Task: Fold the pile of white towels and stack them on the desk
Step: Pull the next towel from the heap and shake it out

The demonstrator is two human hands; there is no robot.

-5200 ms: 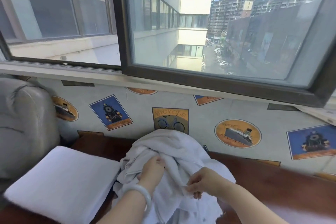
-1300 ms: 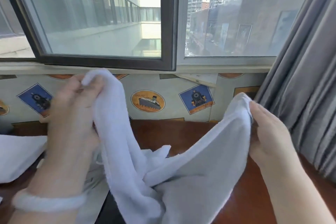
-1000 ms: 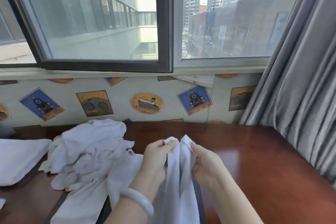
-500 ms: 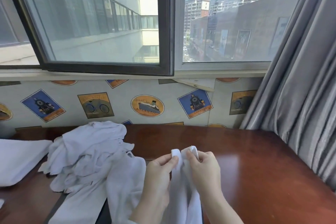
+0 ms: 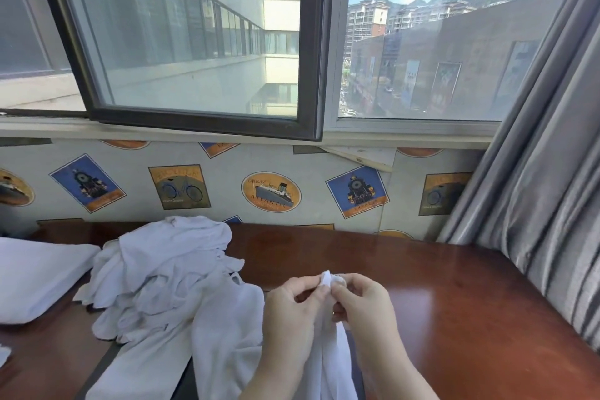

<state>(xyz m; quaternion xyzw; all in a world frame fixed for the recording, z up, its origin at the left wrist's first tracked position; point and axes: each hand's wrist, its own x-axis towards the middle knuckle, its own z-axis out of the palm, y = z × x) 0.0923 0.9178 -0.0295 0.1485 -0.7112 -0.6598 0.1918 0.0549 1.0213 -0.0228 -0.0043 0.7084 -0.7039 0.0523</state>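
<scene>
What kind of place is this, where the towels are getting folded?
Likely a hotel or guest room high up in a city. A wooden desk sits under a window facing tall buildings, a grey curtain hangs beside it, and loose white towels lie next to a folded stack.

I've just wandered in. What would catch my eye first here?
Low in the middle, the left hand and right hand pinch the top of a hanging white cloth towel. Left of them a crumpled pile of white towels sprawls on the glossy reddish-brown wooden desk, beneath a big open dark-framed window.
</scene>
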